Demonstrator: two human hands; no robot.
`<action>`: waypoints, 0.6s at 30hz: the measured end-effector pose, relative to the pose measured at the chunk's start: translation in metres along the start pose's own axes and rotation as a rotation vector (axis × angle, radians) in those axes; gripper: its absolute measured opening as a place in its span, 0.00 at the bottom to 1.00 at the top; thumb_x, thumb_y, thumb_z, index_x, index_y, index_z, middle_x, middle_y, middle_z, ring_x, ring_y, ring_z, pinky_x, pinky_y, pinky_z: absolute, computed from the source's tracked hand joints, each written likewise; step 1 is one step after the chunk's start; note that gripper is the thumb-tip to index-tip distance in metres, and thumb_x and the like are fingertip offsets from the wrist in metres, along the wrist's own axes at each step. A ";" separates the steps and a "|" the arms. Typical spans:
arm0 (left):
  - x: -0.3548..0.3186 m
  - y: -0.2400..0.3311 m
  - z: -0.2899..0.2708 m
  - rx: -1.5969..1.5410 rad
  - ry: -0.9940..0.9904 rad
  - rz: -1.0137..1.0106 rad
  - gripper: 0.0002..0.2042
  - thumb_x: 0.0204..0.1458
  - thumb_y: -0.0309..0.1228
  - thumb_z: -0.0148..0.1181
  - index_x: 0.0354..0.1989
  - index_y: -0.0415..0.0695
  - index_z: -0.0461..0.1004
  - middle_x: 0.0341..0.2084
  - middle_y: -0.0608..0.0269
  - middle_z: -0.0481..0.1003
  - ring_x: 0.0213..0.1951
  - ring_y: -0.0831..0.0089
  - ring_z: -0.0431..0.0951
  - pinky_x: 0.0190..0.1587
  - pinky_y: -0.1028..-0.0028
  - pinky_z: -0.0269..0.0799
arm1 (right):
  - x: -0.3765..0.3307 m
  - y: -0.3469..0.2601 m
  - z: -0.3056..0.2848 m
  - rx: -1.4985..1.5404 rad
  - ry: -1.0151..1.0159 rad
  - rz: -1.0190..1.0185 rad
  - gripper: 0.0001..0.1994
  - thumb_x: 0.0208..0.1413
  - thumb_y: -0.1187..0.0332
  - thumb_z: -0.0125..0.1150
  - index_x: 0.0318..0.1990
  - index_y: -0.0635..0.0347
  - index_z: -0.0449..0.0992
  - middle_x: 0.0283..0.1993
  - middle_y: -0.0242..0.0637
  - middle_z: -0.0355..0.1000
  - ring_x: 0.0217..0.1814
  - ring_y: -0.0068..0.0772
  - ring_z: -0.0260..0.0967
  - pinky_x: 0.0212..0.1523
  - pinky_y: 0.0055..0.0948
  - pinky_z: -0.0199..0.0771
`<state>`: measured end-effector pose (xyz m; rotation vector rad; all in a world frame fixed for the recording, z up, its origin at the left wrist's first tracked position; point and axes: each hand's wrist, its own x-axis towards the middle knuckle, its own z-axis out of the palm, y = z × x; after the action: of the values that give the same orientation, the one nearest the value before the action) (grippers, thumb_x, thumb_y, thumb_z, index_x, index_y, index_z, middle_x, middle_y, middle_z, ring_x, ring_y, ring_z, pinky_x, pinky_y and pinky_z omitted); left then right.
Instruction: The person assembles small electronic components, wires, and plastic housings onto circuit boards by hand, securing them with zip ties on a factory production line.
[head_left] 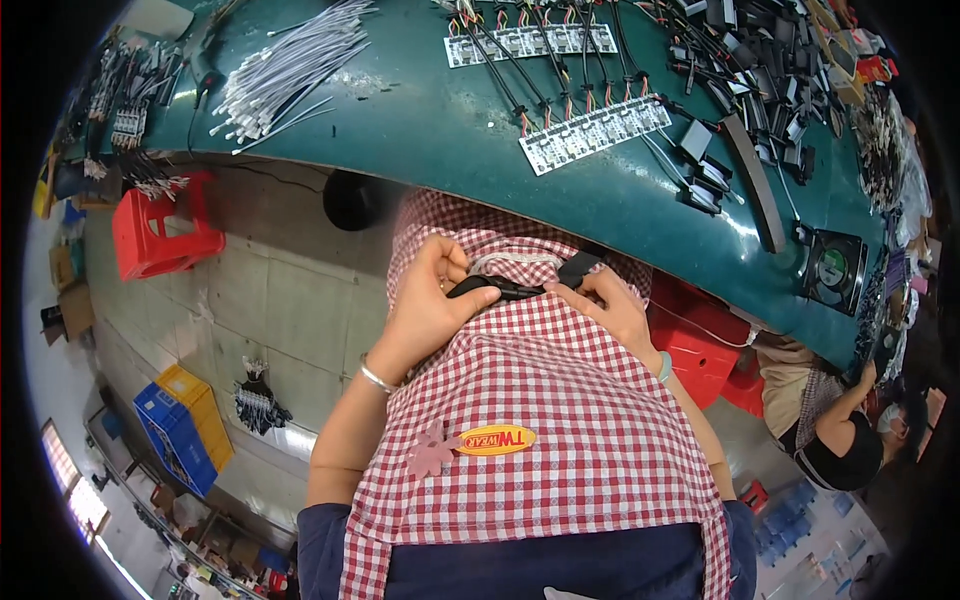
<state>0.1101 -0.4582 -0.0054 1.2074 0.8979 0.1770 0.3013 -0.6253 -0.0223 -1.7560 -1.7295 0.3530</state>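
1. To handle the black strap (518, 290) well, it would seem best to keep its two ends in line and level, with the thumbs pressing evenly, so that its stiff middle does not twist.
2. Loose folds of the checked apron (560, 380) lie right beside it; smoothing these away from the fingertips should keep cloth from getting caught.
3. The strap lies crosswise between the two hands at the person's waist, against the apron and outside the near edge of the green worktop (420, 135).
4. The left hand (428, 298) has its fingers curled and nearly closed, the thumb lying on the strap's left end.
5. The right hand (612, 308) is bent inward, its fingers drawn together on the strap's right end; their undersides are hidden, so I cannot tell how firmly they grip.
6. A circuit-board strip (595, 134) rests near the worktop's near edge, well apart from both hands.
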 end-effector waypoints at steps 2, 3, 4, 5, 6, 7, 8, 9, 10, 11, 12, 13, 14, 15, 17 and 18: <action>-0.005 -0.002 -0.001 0.365 -0.023 0.275 0.11 0.48 0.27 0.68 0.32 0.40 0.70 0.26 0.61 0.72 0.29 0.74 0.73 0.34 0.73 0.70 | 0.002 -0.006 -0.006 -0.124 -0.015 -0.038 0.25 0.41 0.79 0.66 0.52 0.55 0.79 0.27 0.32 0.62 0.28 0.29 0.63 0.25 0.25 0.66; -0.004 -0.002 0.000 0.362 -0.026 0.272 0.11 0.48 0.27 0.68 0.32 0.40 0.70 0.26 0.61 0.72 0.29 0.74 0.73 0.34 0.73 0.70 | 0.003 -0.009 -0.008 -0.125 -0.018 -0.035 0.25 0.41 0.79 0.66 0.52 0.55 0.79 0.27 0.32 0.62 0.28 0.29 0.63 0.25 0.25 0.66; -0.002 -0.002 0.001 0.407 -0.106 0.272 0.11 0.48 0.28 0.68 0.33 0.40 0.70 0.26 0.60 0.72 0.29 0.70 0.74 0.35 0.72 0.70 | 0.006 -0.012 -0.009 -0.106 0.031 -0.052 0.23 0.41 0.79 0.66 0.51 0.58 0.79 0.26 0.32 0.62 0.27 0.30 0.64 0.24 0.26 0.66; 0.001 0.000 0.003 0.451 -0.186 0.273 0.11 0.49 0.29 0.67 0.34 0.41 0.70 0.26 0.59 0.72 0.29 0.67 0.74 0.35 0.71 0.71 | 0.008 -0.013 -0.009 -0.088 0.081 -0.069 0.22 0.41 0.78 0.67 0.50 0.61 0.79 0.25 0.33 0.62 0.26 0.30 0.64 0.23 0.27 0.66; 0.002 0.005 0.003 0.497 -0.215 0.273 0.12 0.52 0.33 0.65 0.36 0.40 0.70 0.28 0.56 0.75 0.30 0.59 0.76 0.37 0.67 0.72 | 0.005 -0.011 -0.006 -0.095 0.129 -0.086 0.20 0.41 0.77 0.67 0.46 0.65 0.79 0.25 0.34 0.63 0.24 0.30 0.65 0.22 0.28 0.66; 0.002 0.006 0.007 0.494 -0.219 0.275 0.12 0.52 0.33 0.65 0.36 0.40 0.70 0.28 0.56 0.75 0.30 0.59 0.76 0.37 0.67 0.72 | 0.000 -0.008 -0.005 -0.100 0.127 -0.084 0.20 0.41 0.77 0.67 0.46 0.65 0.79 0.25 0.34 0.63 0.24 0.30 0.65 0.22 0.28 0.66; 0.003 0.006 0.011 0.538 -0.208 0.297 0.12 0.53 0.35 0.64 0.36 0.39 0.71 0.30 0.55 0.76 0.32 0.57 0.77 0.38 0.66 0.73 | -0.006 -0.006 -0.006 -0.042 0.126 -0.089 0.18 0.40 0.78 0.67 0.44 0.67 0.80 0.25 0.35 0.63 0.24 0.31 0.65 0.21 0.28 0.65; 0.003 0.007 0.014 0.583 -0.197 0.320 0.13 0.54 0.36 0.62 0.37 0.39 0.72 0.31 0.55 0.76 0.34 0.55 0.78 0.39 0.64 0.73 | -0.010 -0.005 -0.008 0.014 0.125 -0.095 0.17 0.40 0.78 0.67 0.42 0.68 0.80 0.24 0.36 0.64 0.23 0.31 0.65 0.20 0.28 0.65; 0.005 0.009 0.014 0.593 -0.250 0.331 0.15 0.54 0.38 0.61 0.40 0.39 0.73 0.35 0.52 0.77 0.38 0.53 0.78 0.41 0.62 0.73 | -0.009 -0.005 -0.008 0.054 0.159 -0.131 0.16 0.40 0.79 0.66 0.42 0.69 0.80 0.25 0.35 0.63 0.23 0.29 0.64 0.19 0.27 0.63; 0.006 0.012 0.014 0.595 -0.255 0.337 0.15 0.54 0.38 0.61 0.40 0.39 0.73 0.35 0.52 0.77 0.38 0.53 0.78 0.41 0.62 0.73 | -0.005 -0.008 -0.011 0.049 0.164 -0.130 0.16 0.40 0.79 0.66 0.42 0.69 0.80 0.25 0.35 0.63 0.23 0.29 0.64 0.19 0.27 0.63; 0.007 0.015 0.013 0.661 -0.332 0.324 0.14 0.53 0.37 0.63 0.41 0.39 0.73 0.36 0.54 0.77 0.39 0.57 0.79 0.42 0.65 0.74 | 0.000 -0.012 -0.015 -0.023 0.162 -0.181 0.18 0.39 0.79 0.66 0.43 0.69 0.80 0.25 0.34 0.63 0.23 0.28 0.64 0.19 0.27 0.63; 0.005 0.018 0.014 0.725 -0.410 0.307 0.14 0.52 0.35 0.64 0.42 0.39 0.74 0.38 0.56 0.77 0.39 0.61 0.79 0.43 0.68 0.75 | 0.000 -0.016 -0.018 -0.093 0.157 -0.230 0.20 0.38 0.79 0.66 0.44 0.69 0.80 0.25 0.33 0.62 0.23 0.27 0.64 0.19 0.26 0.62; 0.004 0.023 0.016 0.729 -0.428 0.317 0.13 0.52 0.33 0.64 0.42 0.39 0.74 0.38 0.56 0.76 0.39 0.62 0.79 0.43 0.69 0.75 | -0.003 -0.013 -0.017 -0.095 0.158 -0.238 0.22 0.37 0.77 0.65 0.46 0.67 0.80 0.25 0.31 0.62 0.24 0.24 0.63 0.18 0.24 0.62; 0.005 0.021 0.018 0.731 -0.435 0.323 0.13 0.52 0.33 0.64 0.42 0.39 0.74 0.38 0.56 0.76 0.39 0.62 0.79 0.43 0.69 0.75 | -0.006 -0.012 -0.018 -0.102 0.162 -0.234 0.22 0.37 0.77 0.65 0.46 0.67 0.80 0.25 0.31 0.62 0.24 0.24 0.63 0.18 0.24 0.62; 0.015 0.015 0.023 0.572 -0.496 0.322 0.12 0.52 0.33 0.62 0.40 0.37 0.74 0.36 0.50 0.76 0.39 0.56 0.77 0.43 0.65 0.73 | -0.009 -0.009 -0.020 -0.201 0.110 -0.247 0.24 0.36 0.75 0.63 0.48 0.66 0.79 0.26 0.31 0.62 0.25 0.25 0.63 0.20 0.24 0.63; 0.014 0.016 0.024 0.413 -0.520 0.195 0.10 0.51 0.29 0.61 0.38 0.35 0.75 0.34 0.55 0.78 0.38 0.65 0.78 0.43 0.70 0.73 | -0.010 -0.008 -0.020 -0.172 0.101 -0.242 0.24 0.37 0.74 0.60 0.49 0.65 0.79 0.26 0.31 0.62 0.25 0.27 0.65 0.21 0.25 0.65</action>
<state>0.1408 -0.4611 0.0027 1.6273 0.3652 -0.1731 0.3060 -0.6408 -0.0045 -1.6250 -1.9192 0.0116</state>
